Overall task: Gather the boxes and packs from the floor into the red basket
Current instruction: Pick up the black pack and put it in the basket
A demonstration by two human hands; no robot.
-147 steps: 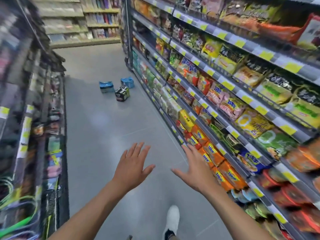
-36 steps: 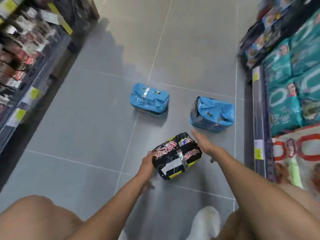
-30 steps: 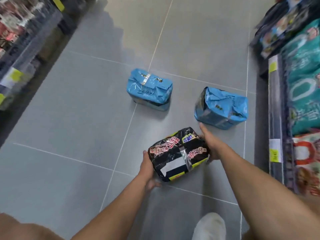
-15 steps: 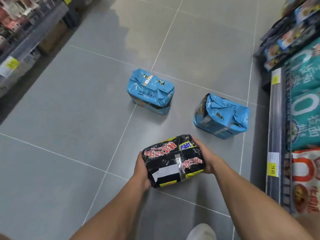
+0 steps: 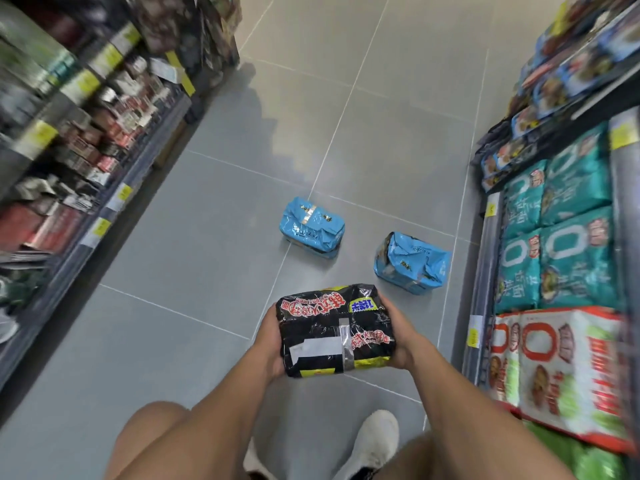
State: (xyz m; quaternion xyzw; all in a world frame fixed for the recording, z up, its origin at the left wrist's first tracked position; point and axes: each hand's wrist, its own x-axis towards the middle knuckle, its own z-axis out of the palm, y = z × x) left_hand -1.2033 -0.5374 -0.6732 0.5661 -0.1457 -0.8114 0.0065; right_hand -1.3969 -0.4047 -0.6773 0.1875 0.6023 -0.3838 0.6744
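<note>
Up since 0.5 s ago: black pack (image 5: 334,329) looks clear of the floor (image 5: 173,271) now & nearer my chest. Shelves (image 5: 554,237) crowd both sides, so I crouch mid-aisle. Pack's bulky & soft, so it takes both hands: left hand (image 5: 272,337) wraps its left end, right hand (image 5: 398,337) its right end, both gripping round it. Left blue pack (image 5: 311,226) & right blue pack (image 5: 412,263) lie on the floor ahead, apart, not yet picked up. Red basket isn't in view.

From black pack (image 5: 332,330): floor (image 5: 194,278) bare from 9 to 11 o'clock. Obstacles: far blue pack (image 5: 311,226) at 12, near blue pack (image 5: 412,263) at 2, bare strip between. Close at 3, right shelf (image 5: 571,244); beyond 9, left shelf (image 5: 69,140).
</note>
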